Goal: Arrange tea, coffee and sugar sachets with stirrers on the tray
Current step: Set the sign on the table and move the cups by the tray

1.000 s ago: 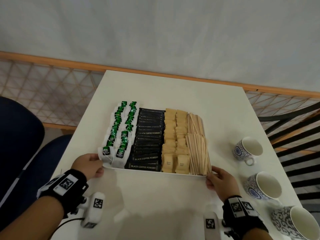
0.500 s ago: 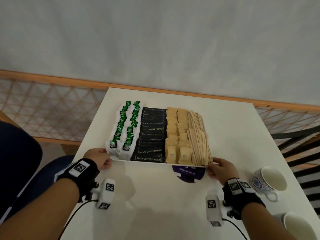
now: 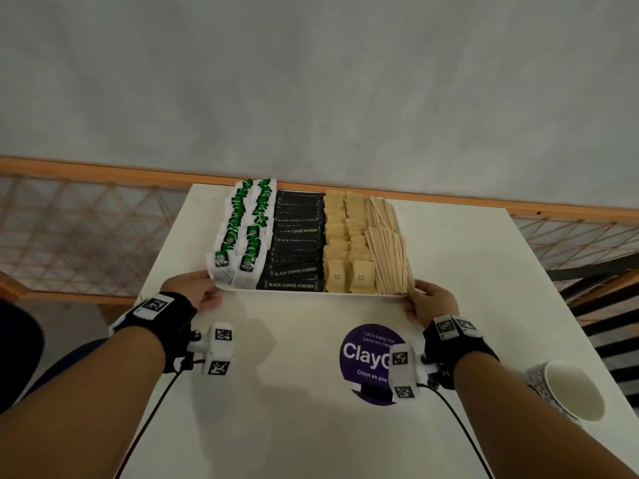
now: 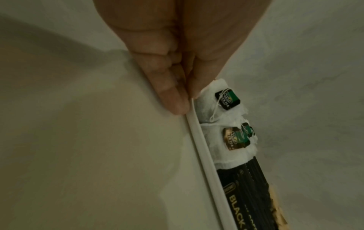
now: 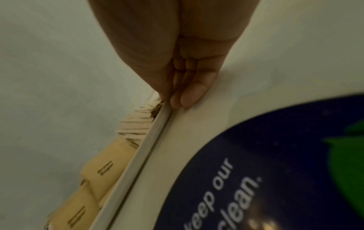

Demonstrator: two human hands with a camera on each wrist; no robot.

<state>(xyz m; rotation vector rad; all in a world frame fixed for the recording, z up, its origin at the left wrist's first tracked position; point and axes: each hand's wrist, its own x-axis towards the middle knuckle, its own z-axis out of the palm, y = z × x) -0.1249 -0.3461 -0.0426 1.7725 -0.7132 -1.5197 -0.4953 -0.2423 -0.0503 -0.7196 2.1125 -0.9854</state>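
Note:
A white tray (image 3: 311, 292) sits far back on the white table, reaching its far edge. It holds two rows of green-tagged tea bags (image 3: 242, 233), black coffee sachets (image 3: 297, 243), tan sugar sachets (image 3: 345, 243) and wooden stirrers (image 3: 387, 247). My left hand (image 3: 193, 292) pinches the tray's near-left corner; the left wrist view shows the thumb over the rim (image 4: 199, 144) beside a tea bag (image 4: 222, 109). My right hand (image 3: 432, 302) grips the near-right corner, fingers under the rim (image 5: 138, 158) by the stirrers (image 5: 135, 124) and sugar (image 5: 102, 171).
A round purple sticker (image 3: 366, 354) lies on the table (image 3: 294, 392) between my wrists. A patterned cup (image 3: 567, 392) stands at the right edge near my right forearm. A wooden rail (image 3: 103, 171) and lattice run behind the table, with a grey wall beyond.
The tray has travelled away from me to the table's far edge, both hands still on its near corners. The purple sticker is uncovered. Two cups have left the view.

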